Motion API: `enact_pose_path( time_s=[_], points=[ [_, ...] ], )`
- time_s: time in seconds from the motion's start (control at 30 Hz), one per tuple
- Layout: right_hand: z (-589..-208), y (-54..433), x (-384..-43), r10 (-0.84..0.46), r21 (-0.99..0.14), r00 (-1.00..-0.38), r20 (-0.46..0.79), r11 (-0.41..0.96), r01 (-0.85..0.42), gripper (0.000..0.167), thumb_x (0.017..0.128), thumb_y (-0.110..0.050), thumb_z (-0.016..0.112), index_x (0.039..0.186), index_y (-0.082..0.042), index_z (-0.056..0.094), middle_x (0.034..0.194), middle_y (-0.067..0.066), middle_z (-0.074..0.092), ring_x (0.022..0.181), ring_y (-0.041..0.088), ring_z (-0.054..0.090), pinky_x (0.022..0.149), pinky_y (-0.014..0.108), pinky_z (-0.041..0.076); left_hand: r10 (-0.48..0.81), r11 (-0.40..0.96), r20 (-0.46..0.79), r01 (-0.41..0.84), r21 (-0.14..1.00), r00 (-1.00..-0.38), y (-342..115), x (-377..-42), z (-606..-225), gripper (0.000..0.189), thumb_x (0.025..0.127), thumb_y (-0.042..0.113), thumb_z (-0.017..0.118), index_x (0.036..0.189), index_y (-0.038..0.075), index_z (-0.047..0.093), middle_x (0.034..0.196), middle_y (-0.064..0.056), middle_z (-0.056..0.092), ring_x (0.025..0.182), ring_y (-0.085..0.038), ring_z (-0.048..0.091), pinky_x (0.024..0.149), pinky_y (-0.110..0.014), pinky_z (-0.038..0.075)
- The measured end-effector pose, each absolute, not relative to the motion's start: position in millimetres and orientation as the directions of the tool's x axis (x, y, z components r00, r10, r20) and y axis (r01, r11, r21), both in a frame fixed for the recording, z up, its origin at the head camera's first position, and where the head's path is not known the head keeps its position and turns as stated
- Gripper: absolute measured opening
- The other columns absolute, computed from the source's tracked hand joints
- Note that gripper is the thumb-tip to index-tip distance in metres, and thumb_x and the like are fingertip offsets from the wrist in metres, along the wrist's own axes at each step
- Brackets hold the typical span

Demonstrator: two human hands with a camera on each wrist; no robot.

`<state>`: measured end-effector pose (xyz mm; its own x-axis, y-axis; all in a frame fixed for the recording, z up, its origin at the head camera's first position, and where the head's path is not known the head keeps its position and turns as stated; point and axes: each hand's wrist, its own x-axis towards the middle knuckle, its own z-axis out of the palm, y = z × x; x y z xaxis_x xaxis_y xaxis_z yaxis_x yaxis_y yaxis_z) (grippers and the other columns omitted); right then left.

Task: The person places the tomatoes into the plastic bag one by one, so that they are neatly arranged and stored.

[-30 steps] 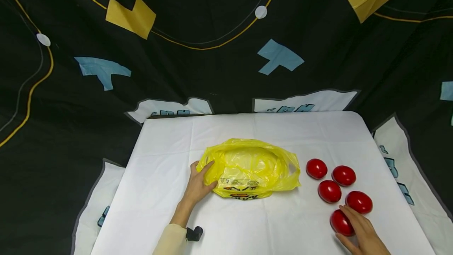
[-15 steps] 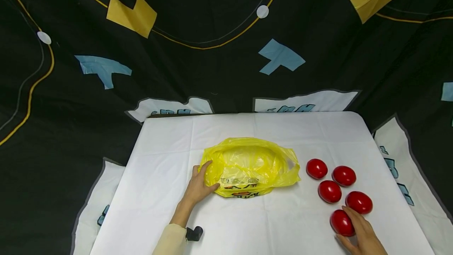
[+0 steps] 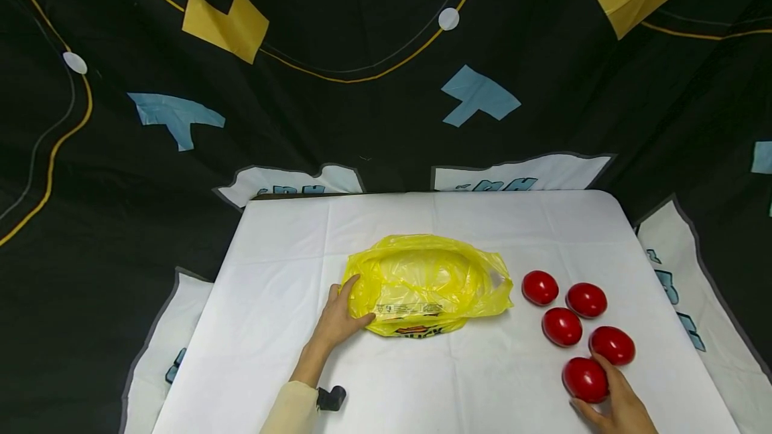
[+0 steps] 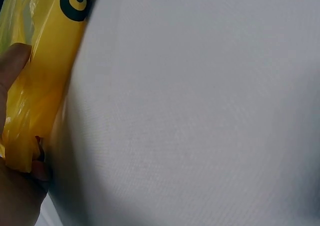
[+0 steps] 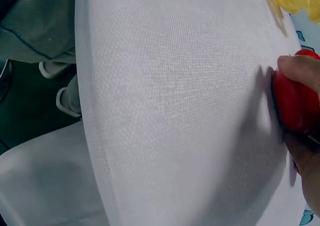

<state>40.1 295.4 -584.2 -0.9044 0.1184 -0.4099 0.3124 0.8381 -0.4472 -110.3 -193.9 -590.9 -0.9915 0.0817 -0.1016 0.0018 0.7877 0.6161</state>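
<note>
Bag is lying across the middle of the table, and my left hand is pinching its left end. To its right, four red ovals are resting; nearer me, my right hand is gripping a fifth oval.

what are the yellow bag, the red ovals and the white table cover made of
Bag: thin plastic film, slightly shiny; it is see-through in places and crinkles.
Red ovals: probably hard plastic, glossy; smooth surfaces with bright highlights, though lacquered wood or metal is possible.
Table cover: likely fabric, matte; creases and a fine woven-looking texture show.
</note>
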Motion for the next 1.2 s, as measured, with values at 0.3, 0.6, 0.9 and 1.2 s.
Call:
enact_pose_path(
  time_s=[0.3,0.6,0.9,1.2],
  points=[
    [-583.2,293.5,40.4,0.148,-0.445,-0.901,-0.408,0.829,0.338,0.120,0.065,-0.058,0.077,0.144,0.005,0.013,0.133,0.031,0.029,0.112,0.050,0.037,0.088,0.062,0.037,0.094,0.779,-0.119,-0.002,0.628,-0.988,-194.8,-110.7,-593.7,0.096,0.070,0.043,0.081,0.147,0.018,0.030,0.107,-0.009,0.038,0.080,-0.021,0.047,0.071,-0.037,0.044],
    [-582.6,291.8,40.5,0.152,-0.445,-0.904,-0.399,0.830,0.336,0.119,0.065,-0.057,0.078,0.144,0.005,0.013,0.133,0.031,0.029,0.112,0.051,0.037,0.087,0.062,0.037,0.101,0.778,-0.106,0.013,0.628,-0.989,-194.8,-111.5,-592.7,0.097,0.069,0.042,0.081,0.147,0.017,0.029,0.107,-0.011,0.038,0.074,-0.021,0.047,0.068,-0.037,0.045],
    [-585.5,291.7,42.0,0.155,-0.437,-0.907,-0.392,0.836,0.332,0.120,0.065,-0.061,0.076,0.143,0.006,0.014,0.133,0.031,0.029,0.112,0.051,0.037,0.087,0.062,0.037,0.112,0.788,-0.119,0.015,0.615,-0.986,-195.8,-109.7,-592.6,0.099,0.069,0.042,0.082,0.147,0.016,0.028,0.106,-0.011,0.037,0.075,-0.021,0.047,0.067,-0.036,0.044],
    [-581.6,292.9,40.6,0.141,-0.434,-0.903,-0.406,0.840,0.327,0.120,0.065,-0.063,0.074,0.143,0.006,0.015,0.133,0.032,0.029,0.111,0.051,0.038,0.087,0.061,0.038,0.097,0.791,-0.129,-0.002,0.611,-0.987,-194.6,-109.3,-591.0,0.098,0.068,0.041,0.082,0.147,0.017,0.029,0.108,-0.012,0.037,0.077,-0.022,0.048,0.070,-0.038,0.045]
  ],
)
